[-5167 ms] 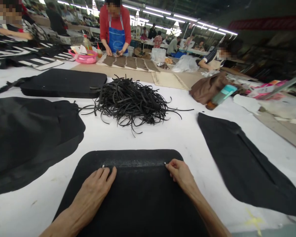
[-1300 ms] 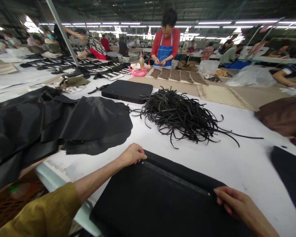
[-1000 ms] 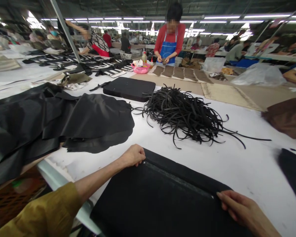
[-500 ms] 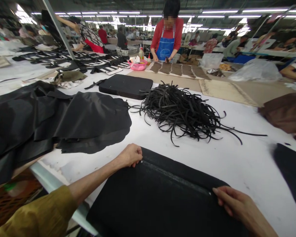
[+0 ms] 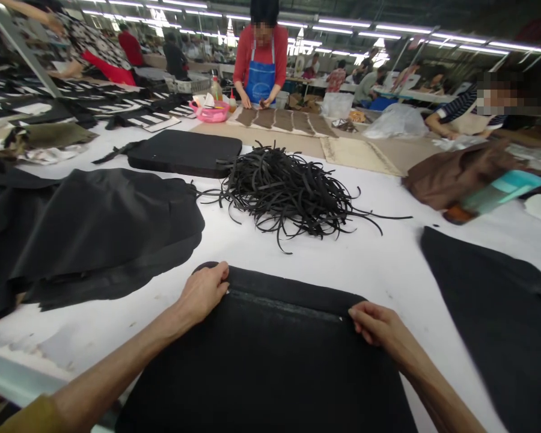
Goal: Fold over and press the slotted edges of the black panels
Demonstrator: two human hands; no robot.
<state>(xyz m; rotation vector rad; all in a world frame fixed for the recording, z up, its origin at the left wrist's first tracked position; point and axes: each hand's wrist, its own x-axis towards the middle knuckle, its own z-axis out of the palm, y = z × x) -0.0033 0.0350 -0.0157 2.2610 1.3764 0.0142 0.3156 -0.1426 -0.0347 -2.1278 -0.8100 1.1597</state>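
Note:
A large black fabric panel [image 5: 270, 367] lies before me at the table's near edge, with a greyish line running across it below its far edge. My left hand [image 5: 207, 290] is closed on the panel near its far left corner, thumb and fingers pinched together. At the far right corner my right hand [image 5: 374, 322] pinches the panel too. Small white marks show beside the fingertips of both hands. Beyond the panel lies a tangled heap of narrow black strips [image 5: 288, 189].
Black sheets [image 5: 103, 234] are piled on the left, and a flat black stack [image 5: 184, 151] lies behind them. More black panels [image 5: 496, 313] lie on the right, near a bottle with a turquoise top [image 5: 500, 192]. Across the table stands a co-worker in a blue apron [image 5: 260, 81].
My view has swung to the right, bringing the bottle and another seated person into sight. Both hands keep their hold on the panel, which now appears straighter in front of me.

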